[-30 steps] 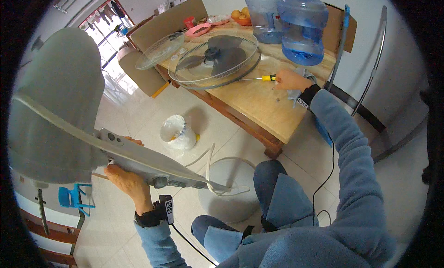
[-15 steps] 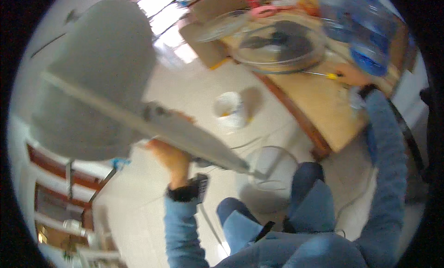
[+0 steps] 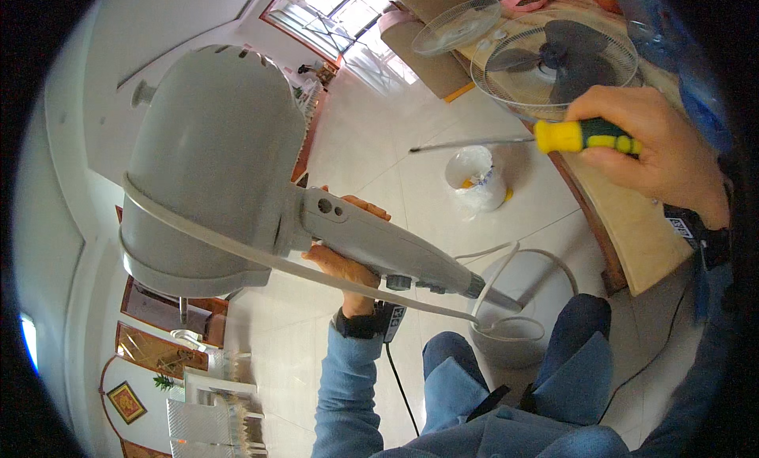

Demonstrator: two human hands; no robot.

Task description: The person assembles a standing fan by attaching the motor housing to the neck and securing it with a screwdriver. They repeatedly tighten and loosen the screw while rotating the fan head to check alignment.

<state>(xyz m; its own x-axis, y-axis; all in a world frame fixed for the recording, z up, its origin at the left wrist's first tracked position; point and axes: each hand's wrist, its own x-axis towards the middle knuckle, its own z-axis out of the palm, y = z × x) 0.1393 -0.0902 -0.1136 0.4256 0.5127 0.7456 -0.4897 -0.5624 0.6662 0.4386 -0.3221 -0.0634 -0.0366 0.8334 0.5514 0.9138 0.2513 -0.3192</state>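
Head view, and here's the left hand [image 3: 348, 272] wrapped round the standing fan's grey neck [image 3: 379, 241], bulky motor housing [image 3: 213, 158] up at left, pale cord [image 3: 316, 278] slung across it! Over on the right, the right hand [image 3: 660, 146] grips a yellow-and-dark screwdriver [image 3: 558, 136], shaft aimed left, tip clear of the housing. The neck slopes down to a round base [image 3: 510, 347]; dark fan blades [image 3: 581, 75] lie over the wooden table [image 3: 636, 248].

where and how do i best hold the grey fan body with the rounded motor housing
Probably by its slim, tapering grey plastic neck, beside the bulky, rounded grey housing, coming from beneath: the bare left hand wraps around it there, whereas the housing looks too broad and smooth for one palm.
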